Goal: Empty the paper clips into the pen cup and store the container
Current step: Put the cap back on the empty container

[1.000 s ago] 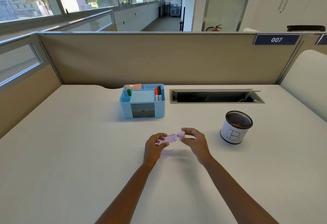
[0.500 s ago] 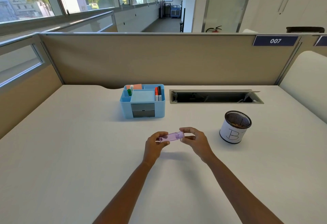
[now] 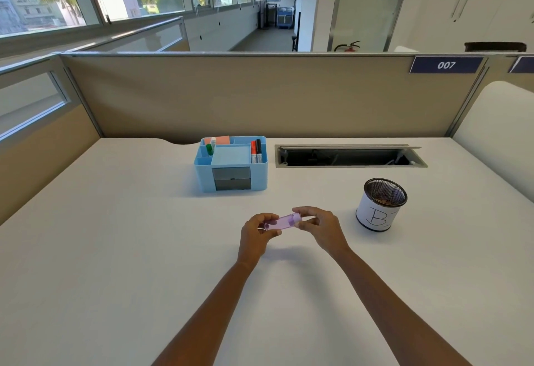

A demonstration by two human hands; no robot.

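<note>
Container: while it was in two parts a second ago, cap pulled away in the right fingers, the small translucent purple container (image 3: 281, 222) now reads as one piece, cap end pressed back on at its right.
Where it is: held lying sideways between both hands just above the white desk (image 3: 115, 250), in front of the person and left of the pen cup.
Left hand (image 3: 257, 231): fingers and thumb clamped on the container's left end.
Right hand (image 3: 318, 225): fingertips pinched together on the cap end, touching the purple plastic.
Contents: too small to tell whether any paper clips remain inside; the body looks clear.
Pen cup (image 3: 380, 204): black mesh cup with a white label marked "B", upright to the right of the hands, apart from them; something small lies at its bottom, not identifiable.
What the change means: recapping suggests the emptying is judged done and the storing step is next.
Likely store: the blue desk organiser (image 3: 231, 163), farther back, holding markers (image 3: 256, 150) and a notepad, with two grey drawers (image 3: 231, 178) shut in front.
Next move needs: one hand freed to pull a drawer or a free compartment chosen.
Risk: a loosely seated cap could pop off on the way.
</note>
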